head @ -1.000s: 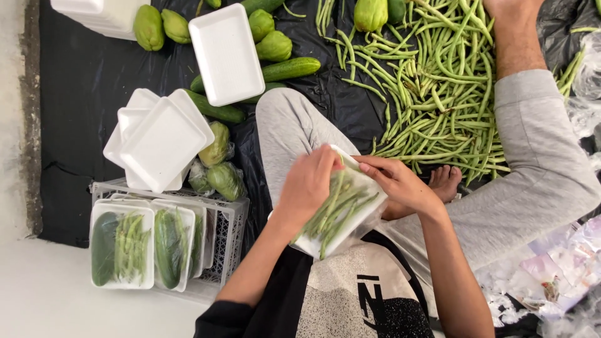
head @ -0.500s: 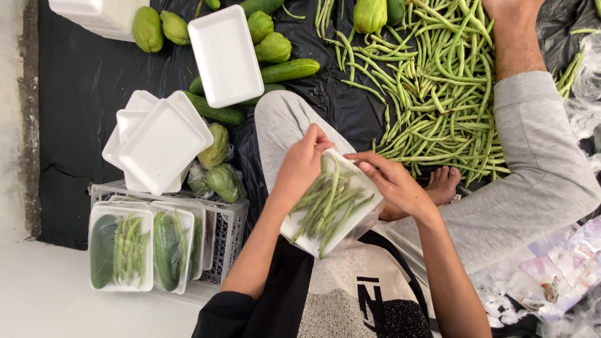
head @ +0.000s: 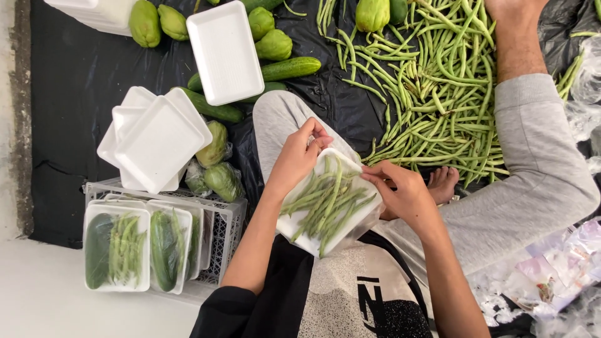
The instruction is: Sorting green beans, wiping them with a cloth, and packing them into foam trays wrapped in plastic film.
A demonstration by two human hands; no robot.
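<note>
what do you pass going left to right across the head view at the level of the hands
crate of packed trays → left hand → foam tray of green beans → right hand → bare foot → grey trouser leg

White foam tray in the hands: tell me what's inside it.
The white foam tray holds a loose layer of green beans. The left hand covers its upper corner, so anything under those fingers is hidden.

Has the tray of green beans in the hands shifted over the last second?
Yes. The tray of green beans has turned flatter and slid slightly left, toward the white crate, away from the loose bean pile.
</note>
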